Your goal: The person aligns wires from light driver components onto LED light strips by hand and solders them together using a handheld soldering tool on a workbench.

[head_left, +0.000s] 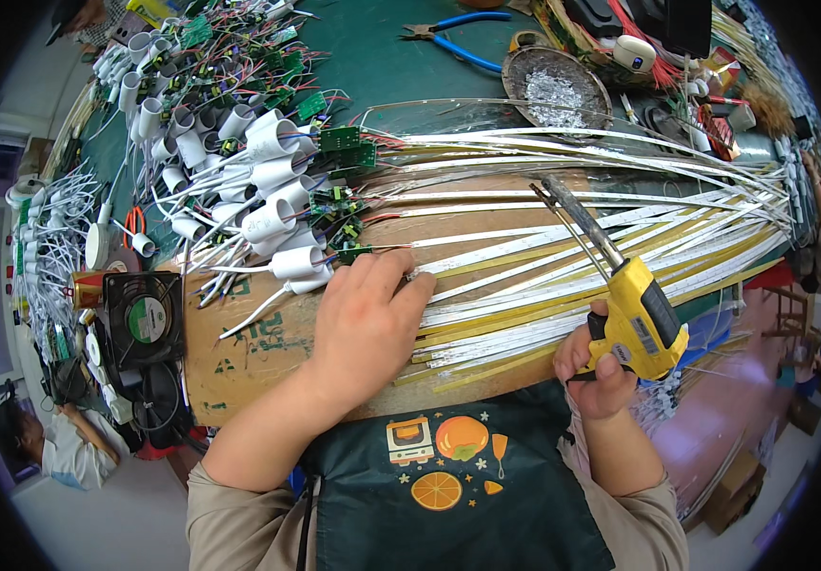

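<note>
My left hand is closed at the left end of a white LED strip, its fingertips pinched there and partly hiding what they grip. A small green circuit board with thin wires lies just above its knuckles. In my right hand is a yellow and black soldering gun, its trigger grip in the fingers. The long metal tip points up and to the left, over the strips and away from my left hand. Beside the left hand, white plastic cylindrical housings with boards and wires are wired to several strips.
A brown board lies under the strips. At the back are blue-handled pliers and a round dish of silvery bits. A black fan stands at left, beside piled white-cabled parts. Another person sits at lower left.
</note>
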Tool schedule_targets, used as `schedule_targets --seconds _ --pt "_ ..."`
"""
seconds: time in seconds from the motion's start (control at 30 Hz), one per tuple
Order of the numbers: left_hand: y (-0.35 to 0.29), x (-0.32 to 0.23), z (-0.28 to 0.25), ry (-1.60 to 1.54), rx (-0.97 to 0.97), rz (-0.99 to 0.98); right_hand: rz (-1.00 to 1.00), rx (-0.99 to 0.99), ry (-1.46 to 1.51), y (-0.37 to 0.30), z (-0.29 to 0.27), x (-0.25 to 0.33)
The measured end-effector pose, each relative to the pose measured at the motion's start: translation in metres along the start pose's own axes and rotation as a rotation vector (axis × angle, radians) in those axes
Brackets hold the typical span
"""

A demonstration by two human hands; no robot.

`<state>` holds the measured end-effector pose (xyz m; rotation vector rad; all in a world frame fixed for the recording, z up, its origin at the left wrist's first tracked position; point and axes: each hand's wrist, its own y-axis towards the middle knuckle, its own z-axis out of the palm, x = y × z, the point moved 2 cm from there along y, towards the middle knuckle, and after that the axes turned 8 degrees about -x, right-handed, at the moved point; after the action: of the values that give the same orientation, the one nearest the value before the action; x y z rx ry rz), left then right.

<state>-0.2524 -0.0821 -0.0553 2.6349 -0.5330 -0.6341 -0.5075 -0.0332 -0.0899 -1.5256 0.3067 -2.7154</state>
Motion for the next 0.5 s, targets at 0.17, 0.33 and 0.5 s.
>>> schedule_targets --seconds 0.17,0.33,0.5 --pt "-0.004 0.002 0.001 -0.046 0.041 -0.032 -0.005 -0.005 0.005 0.0 0.001 0.001" --pt "0.002 0.002 0.005 -0.09 0.029 -0.12 -0.012 0.003 -0.008 0.001 0.0 0.001" --pt "0.007 0.003 0.004 -0.053 0.126 -0.077 -0.009 -0.006 -0.006 0.001 0.002 0.001"
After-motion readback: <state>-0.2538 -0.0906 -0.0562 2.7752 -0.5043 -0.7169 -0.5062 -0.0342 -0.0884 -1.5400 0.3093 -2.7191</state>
